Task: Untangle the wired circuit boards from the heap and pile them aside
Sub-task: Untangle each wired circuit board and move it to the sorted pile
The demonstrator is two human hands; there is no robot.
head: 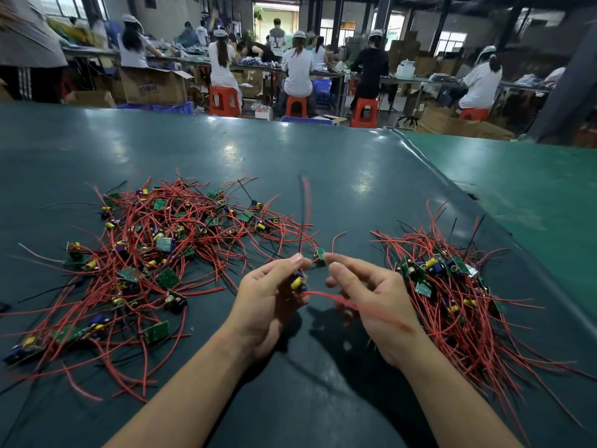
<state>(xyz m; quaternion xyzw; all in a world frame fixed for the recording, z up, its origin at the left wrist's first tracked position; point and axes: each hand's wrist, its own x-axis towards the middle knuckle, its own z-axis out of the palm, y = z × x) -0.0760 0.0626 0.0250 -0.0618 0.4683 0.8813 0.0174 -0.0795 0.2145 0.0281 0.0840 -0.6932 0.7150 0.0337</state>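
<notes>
Now sorting wired circuit boards at a green table (323, 163)
Left hand (268, 295) grips one board (298, 282); right hand (371, 295), loosely curled, draws its red wire (339, 300) free, between tangled heap (155, 250) and sorted pile (452, 292)

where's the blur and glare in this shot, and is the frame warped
Head view: the red wire across the right hand is smeared by motion; the board in the left hand stays fairly sharp; ceiling lights glare off the table; the wide lens bends the table's far edge.
</notes>
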